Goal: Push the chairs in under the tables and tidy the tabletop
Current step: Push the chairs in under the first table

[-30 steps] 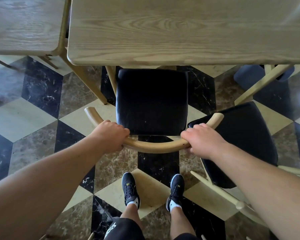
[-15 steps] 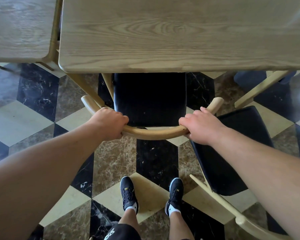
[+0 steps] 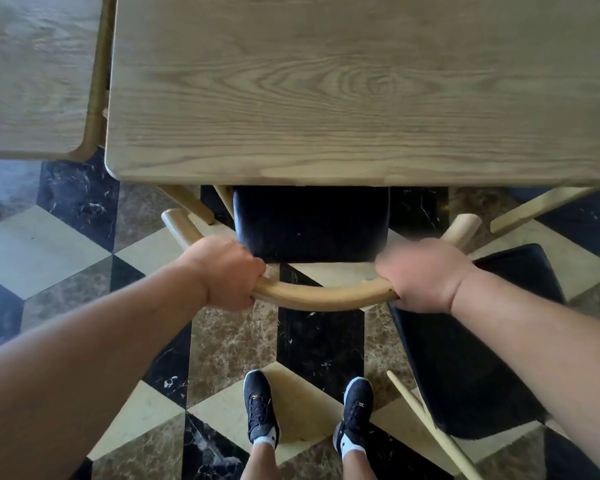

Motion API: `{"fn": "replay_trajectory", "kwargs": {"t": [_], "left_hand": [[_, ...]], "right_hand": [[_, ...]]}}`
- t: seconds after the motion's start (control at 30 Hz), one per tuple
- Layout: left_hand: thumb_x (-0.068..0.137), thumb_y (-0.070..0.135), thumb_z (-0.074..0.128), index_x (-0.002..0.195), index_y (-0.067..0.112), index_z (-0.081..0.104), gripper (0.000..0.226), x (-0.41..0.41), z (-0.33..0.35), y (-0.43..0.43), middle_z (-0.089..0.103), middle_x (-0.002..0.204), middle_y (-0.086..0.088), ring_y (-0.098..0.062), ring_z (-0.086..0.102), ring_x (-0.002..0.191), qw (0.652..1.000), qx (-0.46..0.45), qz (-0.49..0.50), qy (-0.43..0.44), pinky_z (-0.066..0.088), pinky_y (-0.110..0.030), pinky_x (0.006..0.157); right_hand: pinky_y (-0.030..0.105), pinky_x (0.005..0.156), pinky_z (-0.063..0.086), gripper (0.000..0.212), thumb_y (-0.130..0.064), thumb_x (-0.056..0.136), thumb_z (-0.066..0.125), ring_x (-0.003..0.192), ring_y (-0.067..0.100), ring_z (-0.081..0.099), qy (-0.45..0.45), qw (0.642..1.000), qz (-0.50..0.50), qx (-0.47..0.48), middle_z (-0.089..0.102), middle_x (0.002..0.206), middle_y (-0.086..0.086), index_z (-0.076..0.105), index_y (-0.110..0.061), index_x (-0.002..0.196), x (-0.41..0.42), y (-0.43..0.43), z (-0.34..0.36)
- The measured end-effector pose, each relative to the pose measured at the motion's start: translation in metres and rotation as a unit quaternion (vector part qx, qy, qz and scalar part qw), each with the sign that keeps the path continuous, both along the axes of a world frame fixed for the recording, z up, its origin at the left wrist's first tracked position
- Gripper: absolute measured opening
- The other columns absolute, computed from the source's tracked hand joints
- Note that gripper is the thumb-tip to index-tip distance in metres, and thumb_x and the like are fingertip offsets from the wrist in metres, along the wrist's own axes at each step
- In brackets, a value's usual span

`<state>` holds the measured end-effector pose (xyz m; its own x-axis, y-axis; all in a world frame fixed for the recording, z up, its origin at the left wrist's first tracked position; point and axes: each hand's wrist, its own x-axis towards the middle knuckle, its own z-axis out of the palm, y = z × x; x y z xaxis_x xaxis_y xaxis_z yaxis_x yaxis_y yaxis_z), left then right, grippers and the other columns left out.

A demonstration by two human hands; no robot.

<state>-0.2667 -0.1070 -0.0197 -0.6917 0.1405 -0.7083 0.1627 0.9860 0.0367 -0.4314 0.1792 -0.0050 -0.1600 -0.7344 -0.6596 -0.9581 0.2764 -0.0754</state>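
Pushing chair in: black padded seat (image 3: 309,223) about half under light oak counter (image 3: 361,98).
Left hand (image 3: 222,271) and right hand (image 3: 423,275) (blurred) each curl round the curved pale-wood back rail (image 3: 323,294). Push straight with equal force, minding the angled black-seated chair (image 3: 465,341) at right.

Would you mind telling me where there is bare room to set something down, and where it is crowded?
The near table shows bare wood from its front edge back; so does the left table. Crowded: the left hand and right hand grip the chair by its backrest, and the second chair sits close beside the right hand.
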Motion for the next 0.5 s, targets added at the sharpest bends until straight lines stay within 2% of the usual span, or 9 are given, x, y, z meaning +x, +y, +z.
{"fn": "replay_trajectory", "kwargs": {"t": [0.1, 0.27, 0.5], "left_hand": [[0.085, 0.05, 0.055, 0.092, 0.034, 0.062, 0.019, -0.0035, -0.0037, -0.0041, 0.059, 0.073, 0.012, -0.012, 0.058, 0.064, 1.0, 0.014, -0.001, -0.01, 0.059, -0.035, 0.066], [0.085, 0.051, 0.054, 0.092, 0.034, 0.063, 0.021, -0.0029, -0.0047, -0.0051, 0.059, 0.071, 0.011, -0.014, 0.061, 0.064, 1.0, 0.019, -0.001, -0.005, 0.059, -0.036, 0.067], [0.086, 0.051, 0.053, 0.087, 0.034, 0.057, 0.017, -0.0019, -0.0056, -0.0054, 0.059, 0.072, 0.01, -0.014, 0.06, 0.064, 1.0, 0.018, -0.004, -0.002, 0.056, -0.034, 0.064]], "right_hand": [[0.037, 0.072, 0.056, 0.025, -0.053, 0.099, 0.049, 0.081, 0.019, 0.066, -0.008, 1.0, 0.013, -0.004, 0.067, 0.094, -0.007, 0.057, -0.031, 0.106, -0.0053, 0.0, -0.0022], [0.038, 0.071, 0.056, 0.022, -0.049, 0.099, 0.05, 0.082, 0.021, 0.068, 0.0, 1.0, 0.022, -0.016, 0.069, 0.094, -0.007, 0.059, -0.03, 0.107, -0.0058, 0.0004, -0.005], [0.037, 0.073, 0.056, 0.033, -0.058, 0.098, 0.046, 0.081, 0.021, 0.068, 0.0, 0.999, 0.018, -0.028, 0.07, 0.092, -0.007, 0.06, -0.029, 0.105, -0.0049, 0.0001, -0.007]]}}
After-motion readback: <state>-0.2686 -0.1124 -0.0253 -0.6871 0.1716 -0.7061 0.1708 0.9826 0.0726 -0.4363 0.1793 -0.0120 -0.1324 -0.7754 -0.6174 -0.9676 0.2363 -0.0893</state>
